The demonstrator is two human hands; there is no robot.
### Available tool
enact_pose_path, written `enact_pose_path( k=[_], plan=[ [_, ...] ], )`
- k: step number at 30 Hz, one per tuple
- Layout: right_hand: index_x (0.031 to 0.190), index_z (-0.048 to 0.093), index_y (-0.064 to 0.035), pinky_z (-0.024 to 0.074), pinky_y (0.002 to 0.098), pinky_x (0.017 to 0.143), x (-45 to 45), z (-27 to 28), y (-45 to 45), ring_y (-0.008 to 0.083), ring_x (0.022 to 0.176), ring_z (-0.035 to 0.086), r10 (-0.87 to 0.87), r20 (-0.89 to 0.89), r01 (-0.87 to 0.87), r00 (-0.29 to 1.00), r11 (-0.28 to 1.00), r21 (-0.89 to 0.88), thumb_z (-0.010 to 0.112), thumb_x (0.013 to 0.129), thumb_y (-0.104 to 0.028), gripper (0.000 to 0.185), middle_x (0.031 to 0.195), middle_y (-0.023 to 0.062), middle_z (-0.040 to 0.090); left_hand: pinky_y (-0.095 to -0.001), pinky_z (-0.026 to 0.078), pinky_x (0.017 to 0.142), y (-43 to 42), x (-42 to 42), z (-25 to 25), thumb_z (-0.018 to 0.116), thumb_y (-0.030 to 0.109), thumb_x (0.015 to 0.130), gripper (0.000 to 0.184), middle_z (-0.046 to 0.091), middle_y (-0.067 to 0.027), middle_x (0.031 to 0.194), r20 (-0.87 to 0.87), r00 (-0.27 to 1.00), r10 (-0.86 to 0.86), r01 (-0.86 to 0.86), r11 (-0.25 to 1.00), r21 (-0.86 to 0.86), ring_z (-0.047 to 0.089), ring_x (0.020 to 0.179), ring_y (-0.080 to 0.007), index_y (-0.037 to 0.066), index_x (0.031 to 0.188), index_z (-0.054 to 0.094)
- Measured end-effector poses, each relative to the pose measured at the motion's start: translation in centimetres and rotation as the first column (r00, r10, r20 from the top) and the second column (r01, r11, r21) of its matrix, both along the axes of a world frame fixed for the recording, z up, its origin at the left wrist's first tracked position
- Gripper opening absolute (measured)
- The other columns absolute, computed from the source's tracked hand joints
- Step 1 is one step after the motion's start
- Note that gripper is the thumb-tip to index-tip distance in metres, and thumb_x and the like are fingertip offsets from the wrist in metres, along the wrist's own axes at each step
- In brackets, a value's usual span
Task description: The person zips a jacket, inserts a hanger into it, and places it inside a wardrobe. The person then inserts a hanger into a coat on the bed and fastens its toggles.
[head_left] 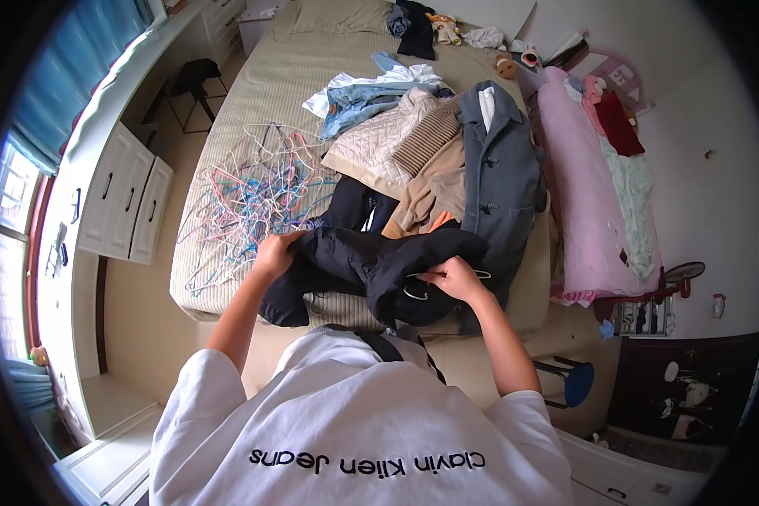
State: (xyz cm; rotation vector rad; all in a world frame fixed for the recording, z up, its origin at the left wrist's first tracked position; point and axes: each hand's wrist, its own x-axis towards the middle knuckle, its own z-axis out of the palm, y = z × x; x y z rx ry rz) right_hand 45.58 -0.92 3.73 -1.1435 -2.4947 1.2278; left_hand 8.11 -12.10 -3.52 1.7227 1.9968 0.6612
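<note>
A black jacket [346,257] is stretched between my two hands over the near edge of the bed. My left hand [274,253] grips its left side, fingers closed on the dark cloth. On the other side, my right hand [455,278] is closed around a white clothes hanger [417,293], whose hook shows below the fingers and whose arm sticks out to the right. Part of the hanger is hidden by the jacket and my hand. Beyond the jacket lie a grey coat [502,169], a cream quilted jacket [379,139] and brown clothes [434,198].
A tangle of colourful hangers [257,190] lies on the bed's left side. Blue denim [358,110] and white clothes are heaped farther back. A pink-covered bed [586,185] stands to the right, a blue stool [578,384] at lower right, white cabinets [114,194] on the left.
</note>
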Motion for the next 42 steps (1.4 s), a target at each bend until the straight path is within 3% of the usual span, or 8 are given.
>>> enact_pose_path(
  k=[5,15,20,21,28,29,32,42],
  plan=[
    [0.079,0.07,-0.0033,0.0472,0.0335,0.063,-0.6,0.0,0.2,0.0296,0.067,0.064,-0.017,0.125,0.02,0.992,0.999,-0.025,0.07,0.076,-0.025,0.022,0.072,0.0152,0.065,-0.0415,0.049,0.073,0.3,-0.3,0.2,0.058,0.003,0.071,0.039,0.064,-0.0149,0.093,-0.015,0.998,-0.06,0.06,0.998,0.016,0.061,0.084,-0.0343,0.016,0.107,0.064],
    [0.076,0.07,0.0001,0.0442,0.0248,0.06,-0.3,-1.5,-0.2,0.0069,0.06,0.057,-0.063,-0.181,0.022,0.981,0.974,-0.224,0.072,0.075,-0.016,0.017,0.065,0.0073,0.066,-0.0406,0.049,0.074,0.4,-0.3,0.6,0.061,0.007,0.066,0.043,0.064,-0.017,0.089,-0.056,0.986,-0.157,0.154,0.987,-0.043,0.061,0.085,-0.0356,0.013,0.108,0.063],
    [0.074,0.069,0.0014,0.0438,0.0248,0.06,-0.5,-1.8,-0.8,0.0074,0.059,0.057,-0.092,-0.218,0.022,0.972,0.953,-0.303,0.071,0.076,-0.012,0.014,0.064,0.0076,0.066,-0.0383,0.048,0.083,0.2,0.9,3.8,0.067,0.011,0.06,0.055,0.063,-0.0171,0.098,-0.025,0.956,-0.292,0.275,0.924,-0.265,0.058,0.097,-0.0344,0.011,0.115,0.058],
    [0.074,0.069,0.0013,0.0438,0.0248,0.06,-0.4,-1.8,-0.7,0.0074,0.059,0.057,-0.088,-0.211,0.021,0.974,0.954,-0.3,0.07,0.076,-0.012,0.014,0.064,0.0076,0.066,-0.0369,0.044,0.093,0.0,1.2,3.8,0.07,0.012,0.057,0.067,0.058,-0.0171,0.112,0.1,0.928,-0.359,0.367,0.927,-0.079,0.053,0.108,-0.0337,0.007,0.122,0.051],
    [0.073,0.069,0.0003,0.0433,0.025,0.059,-1.2,-2.3,-1.4,0.0081,0.058,0.057,-0.087,-0.171,0.034,0.981,0.956,-0.29,0.069,0.077,-0.014,0.015,0.064,0.0075,0.066,-0.0381,0.04,0.096,1.7,5.6,7.6,0.076,0.02,0.064,0.061,0.057,-0.0158,0.118,0.253,0.793,-0.554,0.558,0.827,0.064,0.053,0.11,-0.0318,0.006,0.12,0.055],
    [0.075,0.07,-0.0005,0.0428,0.0249,0.059,-1.4,-2.3,-1.6,0.0084,0.059,0.057,-0.095,-0.209,0.024,0.973,0.947,-0.322,0.068,0.077,-0.011,0.011,0.066,0.0074,0.067,-0.0386,0.042,0.093,1.7,6.3,7.2,0.07,0.02,0.071,0.047,0.06,-0.0129,0.114,0.142,0.817,-0.559,0.554,0.829,0.076,0.055,0.108,-0.031,0.01,0.115,0.06],
    [0.08,0.069,0.0028,0.0455,0.0242,0.065,-0.9,-3.2,-1.3,0.0086,0.067,0.059,-0.157,-0.202,0.065,0.967,0.915,-0.397,0.063,0.078,-0.002,0.008,0.07,0.0065,0.067,-0.0392,0.044,0.09,1.7,7.2,6.4,0.066,0.017,0.075,0.043,0.061,-0.0109,0.113,0.094,0.837,-0.538,0.529,0.842,0.109,0.056,0.105,-0.0307,0.014,0.117,0.059],
    [0.079,0.069,-0.0062,0.0447,0.031,0.061,-1.9,-1.4,-2.0,0.0189,0.063,0.062,-0.062,0.076,0.077,0.995,0.975,-0.21,0.065,0.079,-0.02,0.015,0.067,0.01,0.064,-0.0378,0.048,0.08,0.8,7.6,6.5,0.058,0.031,0.083,0.043,0.063,-0.0118,0.106,-0.012,0.839,-0.544,0.543,0.836,0.081,0.06,0.095,-0.0301,0.022,0.125,0.053]
  ],
)
